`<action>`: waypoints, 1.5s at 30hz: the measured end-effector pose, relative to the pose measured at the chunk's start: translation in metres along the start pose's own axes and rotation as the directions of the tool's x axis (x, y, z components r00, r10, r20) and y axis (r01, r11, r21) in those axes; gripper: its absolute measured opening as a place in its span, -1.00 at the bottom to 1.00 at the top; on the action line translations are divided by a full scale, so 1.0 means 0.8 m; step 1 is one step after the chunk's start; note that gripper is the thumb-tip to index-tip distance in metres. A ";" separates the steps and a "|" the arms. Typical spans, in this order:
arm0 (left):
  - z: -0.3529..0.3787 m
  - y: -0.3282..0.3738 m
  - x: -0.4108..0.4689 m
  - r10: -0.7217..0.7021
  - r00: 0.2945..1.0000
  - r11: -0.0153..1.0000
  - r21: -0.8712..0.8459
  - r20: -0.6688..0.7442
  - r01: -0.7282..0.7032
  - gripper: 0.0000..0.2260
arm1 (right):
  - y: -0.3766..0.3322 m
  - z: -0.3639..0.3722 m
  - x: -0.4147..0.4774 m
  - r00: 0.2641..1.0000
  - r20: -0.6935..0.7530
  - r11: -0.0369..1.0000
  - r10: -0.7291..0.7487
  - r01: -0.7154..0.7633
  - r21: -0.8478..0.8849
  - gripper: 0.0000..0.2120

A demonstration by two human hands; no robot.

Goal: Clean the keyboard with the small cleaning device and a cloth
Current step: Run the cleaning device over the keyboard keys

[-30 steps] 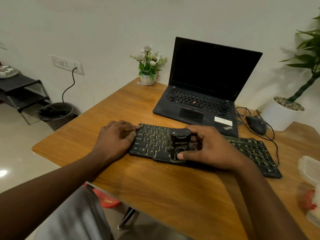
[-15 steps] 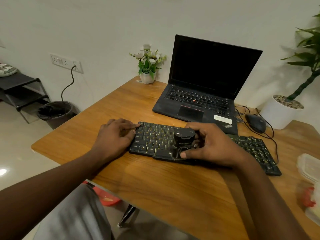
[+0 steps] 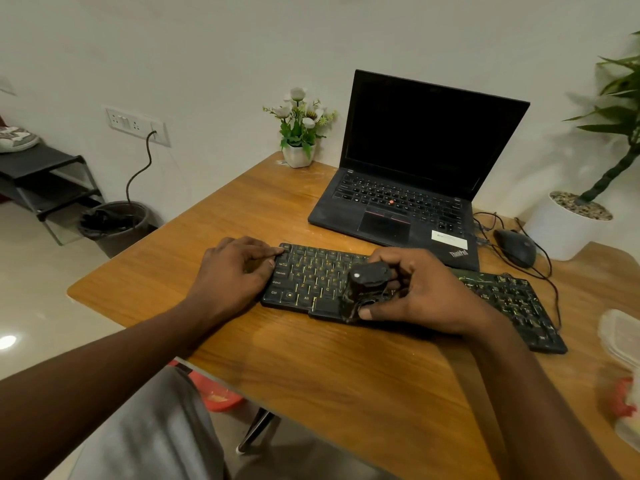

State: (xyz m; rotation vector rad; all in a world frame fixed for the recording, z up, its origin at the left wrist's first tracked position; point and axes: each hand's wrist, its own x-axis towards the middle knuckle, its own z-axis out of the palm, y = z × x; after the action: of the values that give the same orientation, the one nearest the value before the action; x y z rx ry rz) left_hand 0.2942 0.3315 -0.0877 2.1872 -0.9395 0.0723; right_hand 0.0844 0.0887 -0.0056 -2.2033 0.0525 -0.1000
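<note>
A black keyboard [image 3: 311, 278] with yellow legends lies across the wooden desk [image 3: 346, 382]. My left hand [image 3: 235, 271] rests flat on its left end, fingers on the corner keys, holding nothing. My right hand [image 3: 419, 289] grips a small black cleaning device [image 3: 363, 282] that stands on the middle keys near the front edge. The hand hides the keyboard's middle; its right end [image 3: 512, 303] shows beyond the wrist. I see no cloth.
An open black laptop [image 3: 408, 188] stands behind the keyboard, with a wired mouse [image 3: 516, 249] to its right. A small flower pot [image 3: 298, 154] and a big white planter [image 3: 564, 226] sit at the back. A plastic container [image 3: 620, 337] is at the right edge.
The device has shifted a little along the middle keys and tilted under my right hand. My left hand stays on the keyboard's left end.
</note>
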 end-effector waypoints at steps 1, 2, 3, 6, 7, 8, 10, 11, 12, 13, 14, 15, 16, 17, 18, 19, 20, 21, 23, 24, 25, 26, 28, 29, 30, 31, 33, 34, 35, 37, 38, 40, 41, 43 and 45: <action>0.000 0.000 0.000 -0.003 1.000 1.000 0.003 0.002 0.003 -0.57 | 0.001 0.001 0.000 1.000 -0.016 1.000 0.002 -0.002 0.008 -0.66; 0.000 -0.001 0.000 -0.007 1.000 1.000 0.005 0.007 0.007 -0.57 | 0.001 0.003 0.001 1.000 -0.023 1.000 0.006 -0.005 0.014 -0.65; -0.001 0.000 0.000 -0.009 1.000 1.000 0.005 0.010 0.009 -0.56 | 0.001 0.003 0.001 1.000 -0.021 1.000 0.006 -0.006 0.011 -0.66; 0.000 0.001 0.000 -0.010 1.000 1.000 -0.001 0.012 0.010 -0.58 | 0.003 -0.008 -0.002 1.000 -0.027 0.999 0.012 -0.012 -0.034 -0.67; 0.000 0.001 0.001 -0.009 1.000 1.000 -0.005 0.008 0.009 -0.58 | 0.006 -0.015 -0.005 0.999 -0.043 0.999 0.025 -0.027 -0.040 -0.66; 0.000 0.001 0.000 -0.009 1.000 1.000 -0.008 0.005 0.010 -0.59 | 0.007 -0.020 -0.007 0.997 -0.066 0.998 0.041 -0.043 -0.042 -0.65; 0.000 0.000 0.000 -0.010 1.000 1.000 -0.015 0.004 0.010 -0.60 | 0.008 -0.022 -0.009 0.993 -0.096 0.997 0.071 -0.073 -0.022 -0.61; 0.000 0.000 0.000 -0.009 1.000 1.000 -0.016 0.004 0.009 -0.60 | 0.007 -0.019 -0.008 0.992 -0.094 0.997 0.081 -0.082 -0.004 -0.59; 0.000 0.000 0.000 -0.007 1.000 1.000 -0.014 0.005 0.007 -0.60 | 0.004 -0.014 -0.006 0.992 -0.090 0.997 0.083 -0.082 0.011 -0.57; 0.000 0.000 0.001 -0.005 1.000 1.000 -0.013 0.006 0.005 -0.60 | 0.002 -0.009 -0.004 0.993 -0.089 0.997 0.073 -0.072 0.013 -0.56; 0.000 0.000 0.001 -0.005 1.000 1.000 -0.013 0.008 0.005 -0.60 | 0.001 -0.002 -0.001 0.994 -0.092 0.998 0.057 -0.057 0.002 -0.56; 0.000 0.000 0.001 -0.006 1.000 1.000 -0.013 0.007 0.006 -0.60 | -0.001 0.005 0.002 0.995 -0.090 0.999 0.044 -0.045 -0.007 -0.57; 0.000 0.000 0.001 -0.006 1.000 1.000 -0.012 0.004 0.006 -0.61 | -0.003 0.012 0.005 0.996 -0.084 0.999 0.035 -0.036 -0.003 -0.57; 0.000 -0.001 0.001 -0.006 1.000 1.000 -0.011 0.002 0.006 -0.61 | -0.004 0.019 0.007 0.997 -0.075 1.000 0.030 -0.029 0.007 -0.58; 0.000 0.000 0.000 -0.006 1.000 1.000 -0.011 0.003 0.006 -0.61 | -0.004 0.023 0.009 0.998 -0.067 1.000 0.023 -0.023 0.011 -0.58; 0.001 0.000 0.000 -0.007 1.000 1.000 -0.012 0.006 0.007 -0.61 | -0.004 0.024 0.009 0.998 -0.061 1.000 0.020 -0.019 0.008 -0.58; 0.001 0.000 0.000 -0.006 1.000 1.000 -0.014 0.006 0.006 -0.62 | -0.003 0.021 0.009 0.998 -0.061 1.000 0.020 -0.020 -0.003 -0.59; 0.001 0.000 0.000 -0.006 1.000 1.000 -0.016 0.003 0.006 -0.62 | -0.003 0.016 0.007 0.998 -0.067 1.000 0.021 -0.022 -0.013 -0.60; 0.001 0.001 0.000 -0.004 1.000 1.000 -0.018 -0.012 0.004 -0.63 | 0.002 0.000 0.001 0.995 -0.094 0.999 0.038 -0.041 -0.024 -0.60; 0.001 0.000 0.000 -0.004 1.000 1.000 -0.018 -0.015 0.004 -0.63 | 0.005 -0.009 -0.002 0.993 -0.109 0.998 0.050 -0.054 -0.028 -0.60; 0.001 0.000 -0.001 -0.004 1.000 1.000 -0.015 -0.016 0.004 -0.63 | 0.009 -0.017 -0.005 0.990 -0.126 0.997 0.066 -0.070 -0.032 -0.60; 0.002 0.000 -0.001 -0.003 1.000 1.000 -0.010 -0.016 0.003 -0.62 | 0.012 -0.023 -0.007 0.986 -0.145 0.995 0.078 -0.085 -0.043 -0.61; 0.001 0.001 0.000 -0.001 1.000 1.000 -0.002 -0.016 0.001 -0.62 | 0.018 -0.030 -0.008 0.977 -0.197 0.991 0.081 -0.101 -0.091 -0.62; 0.001 0.001 0.000 -0.002 1.000 1.000 0.000 -0.017 0.002 -0.61 | 0.020 -0.031 -0.008 0.971 -0.226 0.988 0.076 -0.104 -0.114 -0.63; 0.001 0.001 0.000 -0.004 1.000 1.000 0.000 -0.017 0.004 -0.61 | 0.020 -0.030 -0.007 0.966 -0.249 0.988 0.069 -0.101 -0.118 -0.63; 0.001 0.001 0.001 -0.004 1.000 1.000 -0.002 -0.017 0.004 -0.60 | 0.020 -0.026 -0.005 0.964 -0.260 0.990 0.062 -0.092 -0.105 -0.64; 0.002 0.000 0.001 -0.001 1.000 1.000 0.001 -0.018 0.001 -0.60 | 0.017 -0.014 0.000 0.967 -0.249 0.995 0.048 -0.068 -0.072 -0.64; 0.002 -0.001 0.001 0.000 1.000 1.000 0.007 -0.016 0.000 -0.59 | 0.015 -0.009 0.003 0.972 -0.234 0.997 0.038 -0.054 -0.062 -0.63; 0.002 -0.002 0.001 0.000 1.000 1.000 0.012 -0.013 0.001 -0.58 | 0.013 -0.003 0.005 0.977 -0.213 0.998 0.029 -0.040 -0.047 -0.62; 0.003 -0.003 0.002 0.000 1.000 1.000 0.016 -0.009 0.000 -0.57 | 0.009 0.003 0.006 0.985 -0.171 0.999 0.018 -0.023 -0.027 -0.61; 0.003 -0.003 0.002 0.000 1.000 1.000 0.017 -0.009 0.000 -0.57 | 0.007 0.004 0.005 0.988 -0.156 0.999 0.018 -0.023 -0.030 -0.61; 0.003 -0.003 0.001 -0.003 1.000 1.000 0.015 -0.010 0.003 -0.57 | 0.006 0.001 0.002 0.991 -0.126 0.999 0.035 -0.038 -0.019 -0.60; 0.003 -0.002 0.001 -0.004 1.000 1.000 0.013 -0.010 0.004 -0.57 | 0.006 -0.003 0.000 0.992 -0.117 0.999 0.054 -0.054 0.002 -0.60; 0.003 -0.002 0.001 -0.003 1.000 1.000 0.010 -0.012 0.003 -0.59 | 0.008 -0.014 -0.004 0.988 -0.120 0.996 0.093 -0.093 0.010 -0.60; 0.003 -0.002 0.001 -0.003 1.000 1.000 0.012 -0.013 0.003 -0.59 | 0.013 -0.022 -0.006 0.979 -0.172 0.992 0.109 -0.118 -0.044 -0.61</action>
State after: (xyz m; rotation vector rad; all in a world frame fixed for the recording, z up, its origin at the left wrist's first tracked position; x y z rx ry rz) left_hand 0.2952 0.3303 -0.0898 2.1966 -0.9306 0.0915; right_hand 0.0781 0.0688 -0.0036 -2.2359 0.2784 -0.2245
